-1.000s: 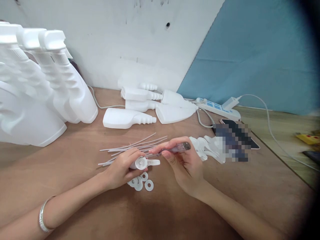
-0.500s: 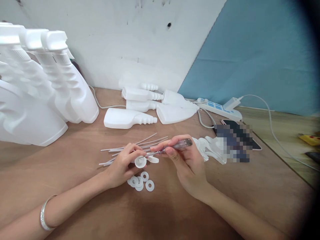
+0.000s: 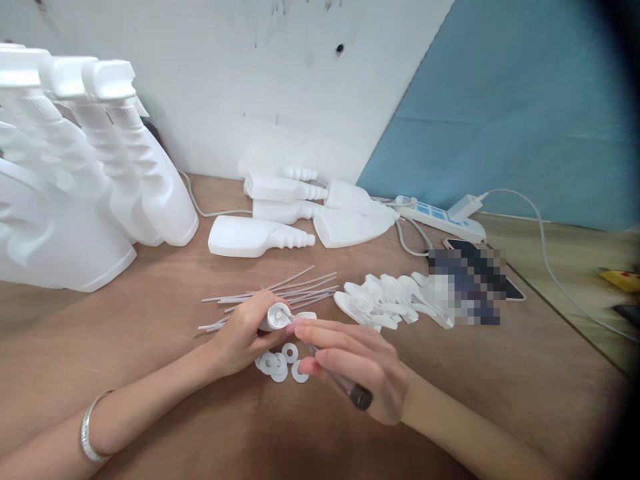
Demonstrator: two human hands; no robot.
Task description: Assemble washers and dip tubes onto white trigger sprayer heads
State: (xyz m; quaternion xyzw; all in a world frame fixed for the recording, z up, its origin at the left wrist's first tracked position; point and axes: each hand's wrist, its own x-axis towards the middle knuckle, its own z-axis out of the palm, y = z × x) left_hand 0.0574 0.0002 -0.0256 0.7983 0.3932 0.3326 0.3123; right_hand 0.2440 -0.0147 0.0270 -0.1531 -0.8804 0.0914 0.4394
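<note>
My left hand [image 3: 241, 335] is closed around a white trigger spray head [image 3: 274, 319], whose round cap opening faces up toward me. Closed on a screwdriver [image 3: 346, 385] is my right hand [image 3: 367, 363]; the dark handle end points to the lower right, and the thin shaft reaches the rim of the cap opening. Whether the tip is inside the cap is hard to make out. Just below the hands lie several flat white ring washers [image 3: 278, 365], partly overlapping. Thin white dip tubes [image 3: 295, 287] lie loosely behind my left hand.
More white spray heads [image 3: 373, 300] lie in a row to the right. White bottles [image 3: 240, 237] rest on their sides at the back, and bottles with spray heads [image 3: 157, 180] stand at left. A power strip [image 3: 440, 220] and a phone [image 3: 505, 283] are at far right.
My right hand has turned over and come lower, swinging the screwdriver handle down toward me. The cap opening in my left hand has tilted up, showing more of its inside.
</note>
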